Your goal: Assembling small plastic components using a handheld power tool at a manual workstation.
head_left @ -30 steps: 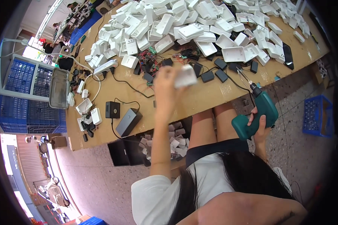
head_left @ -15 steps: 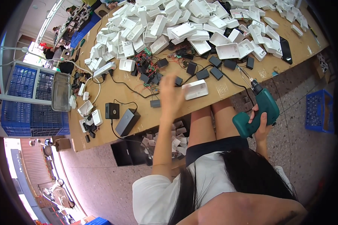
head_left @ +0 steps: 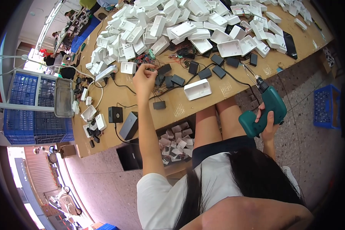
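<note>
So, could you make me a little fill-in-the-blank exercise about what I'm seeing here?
1. The person's right hand holds a pistol-shaped tool whose body is ____ in colour.
2. The hand nearest the tangle of thin red wires is the person's ____ one.
3. The white shell lying apart near the table's front edge has its open side facing ____.
4. The blue crate at the picture's right stands on the ____.

Missing words: green; left; up; floor.

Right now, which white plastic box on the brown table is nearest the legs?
The open white plastic box set apart by the front edge; other white boxes lie farther back or left.
</note>
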`<state>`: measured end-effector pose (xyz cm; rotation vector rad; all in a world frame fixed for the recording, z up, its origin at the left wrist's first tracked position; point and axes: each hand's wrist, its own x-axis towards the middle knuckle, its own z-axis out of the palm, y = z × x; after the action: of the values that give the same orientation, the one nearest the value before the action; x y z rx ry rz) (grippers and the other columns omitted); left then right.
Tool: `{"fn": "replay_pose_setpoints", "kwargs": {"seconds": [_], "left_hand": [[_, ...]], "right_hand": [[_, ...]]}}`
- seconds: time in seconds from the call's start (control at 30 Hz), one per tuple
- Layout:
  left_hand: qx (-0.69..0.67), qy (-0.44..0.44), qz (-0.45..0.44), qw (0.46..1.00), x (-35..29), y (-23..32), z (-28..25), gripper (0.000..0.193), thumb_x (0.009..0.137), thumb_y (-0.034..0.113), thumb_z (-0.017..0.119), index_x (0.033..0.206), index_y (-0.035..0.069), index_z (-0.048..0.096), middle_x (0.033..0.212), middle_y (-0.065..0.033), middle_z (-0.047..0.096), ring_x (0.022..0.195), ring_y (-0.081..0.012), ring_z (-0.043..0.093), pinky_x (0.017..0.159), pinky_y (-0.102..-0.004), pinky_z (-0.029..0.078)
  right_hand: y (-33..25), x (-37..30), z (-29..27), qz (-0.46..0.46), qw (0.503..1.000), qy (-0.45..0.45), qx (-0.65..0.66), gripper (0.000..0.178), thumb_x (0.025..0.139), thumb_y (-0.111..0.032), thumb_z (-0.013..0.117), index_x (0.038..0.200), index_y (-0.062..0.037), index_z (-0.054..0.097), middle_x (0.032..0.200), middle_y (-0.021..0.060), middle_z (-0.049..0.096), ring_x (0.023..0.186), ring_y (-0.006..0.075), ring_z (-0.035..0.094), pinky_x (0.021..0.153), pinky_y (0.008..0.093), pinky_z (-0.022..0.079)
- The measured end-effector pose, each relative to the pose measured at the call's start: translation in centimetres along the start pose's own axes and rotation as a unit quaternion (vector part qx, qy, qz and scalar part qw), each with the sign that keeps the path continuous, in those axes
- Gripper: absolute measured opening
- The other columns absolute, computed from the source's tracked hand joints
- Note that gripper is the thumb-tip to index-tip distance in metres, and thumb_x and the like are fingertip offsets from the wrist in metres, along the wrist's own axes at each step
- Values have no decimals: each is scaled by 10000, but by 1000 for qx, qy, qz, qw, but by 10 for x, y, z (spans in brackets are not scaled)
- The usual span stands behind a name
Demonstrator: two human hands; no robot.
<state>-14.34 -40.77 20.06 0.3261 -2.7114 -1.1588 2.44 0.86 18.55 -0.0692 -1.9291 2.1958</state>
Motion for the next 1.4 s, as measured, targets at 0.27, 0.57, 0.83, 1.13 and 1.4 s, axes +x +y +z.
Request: {"fn": "replay_pose_setpoints", "kwargs": {"seconds": [0.27, 0.57, 0.83, 1.13, 1.4], "left_hand": [[-445, -95, -128, 881, -5, -17, -57, 260, 971, 149, 720, 1193, 19, 684, 1017, -1, 680, 890, -98, 647, 882, -258, 570], [-417, 69, 4, 906, -65, 1, -58, 274, 970, 110, 712, 1189, -54, 691, 1000, -60, 723, 908, -131, 688, 847, -268, 571], [16, 154, 127, 980, -63, -34, -2, 68, 908, 84, 747, 923, 26, 715, 877, -73, 648, 776, -147, 620, 700, -267, 495], [-330, 247, 97, 906, -82, 16, -10, 159, 1049, 168, 613, 1022, 13, 630, 970, -39, 666, 852, -90, 600, 774, -229, 489], [-130, 118, 121, 977, -136, 18, 58, 75, 960, 85, 716, 984, 16, 700, 854, -10, 676, 730, -72, 608, 639, -220, 477]], "right_hand": [[-6, -12, 6, -13, 1000, 5, 5, 403, 1059, -377, 473, 1108, 11, 574, 911, 82, 580, 688, 123, 551, 611, 270, 472], [-4, -11, 7, -33, 999, 13, 4, 396, 1059, -372, 475, 1101, 9, 576, 923, 85, 579, 671, 119, 551, 617, 264, 470], [-6, -22, 9, -4, 1000, -3, 13, 394, 1060, -375, 481, 1100, 5, 577, 929, 76, 575, 691, 116, 552, 629, 259, 473], [-5, -29, 1, -6, 1000, -5, 19, 379, 1062, -350, 476, 1111, 14, 565, 953, 83, 570, 708, 120, 554, 631, 264, 479], [14, -36, -1, 20, 999, -40, 20, 384, 1065, -340, 469, 1149, 21, 569, 887, 76, 575, 720, 129, 552, 643, 274, 481]]}}
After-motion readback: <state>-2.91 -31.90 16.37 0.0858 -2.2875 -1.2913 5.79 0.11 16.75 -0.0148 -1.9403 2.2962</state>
